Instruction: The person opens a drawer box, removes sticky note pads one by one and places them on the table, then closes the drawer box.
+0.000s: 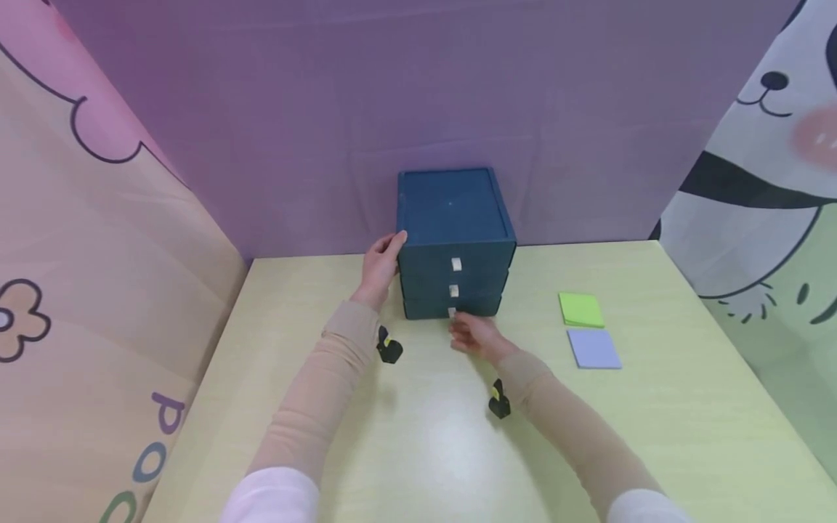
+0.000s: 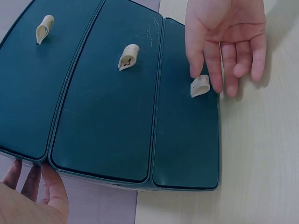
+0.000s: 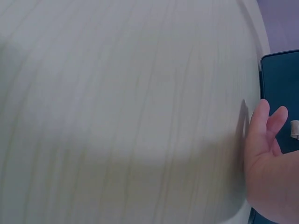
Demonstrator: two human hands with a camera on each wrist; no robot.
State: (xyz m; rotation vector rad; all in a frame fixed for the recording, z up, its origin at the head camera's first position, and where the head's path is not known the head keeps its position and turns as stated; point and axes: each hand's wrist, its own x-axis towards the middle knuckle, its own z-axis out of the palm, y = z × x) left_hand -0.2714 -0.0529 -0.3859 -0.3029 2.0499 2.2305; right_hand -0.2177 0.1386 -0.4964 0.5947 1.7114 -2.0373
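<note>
A dark blue three-drawer cabinet (image 1: 451,207) stands with its drawers closed, each front bearing a small pale pull tab. At the cabinet's left side, my left hand (image 1: 381,265) steadies it, thumb at the upper front corner; in the left wrist view its fingertips (image 2: 57,184) press along the side edge. My right hand (image 1: 479,335) is low in front, palm up with fingers extended. Its thumb and forefinger lie right at the bottom drawer's pull tab (image 2: 201,86), one to either side, without closing on it. The right wrist view shows this hand (image 3: 266,158) beside the cabinet front.
A green sticky-note pad (image 1: 581,310) and a lavender one (image 1: 593,349) lie on the table (image 1: 425,450) to the right. A purple cloth backdrop (image 1: 327,109) hangs behind the cabinet, with printed cloths on both sides. Small black wrist cameras (image 1: 390,347) jut from the sleeves.
</note>
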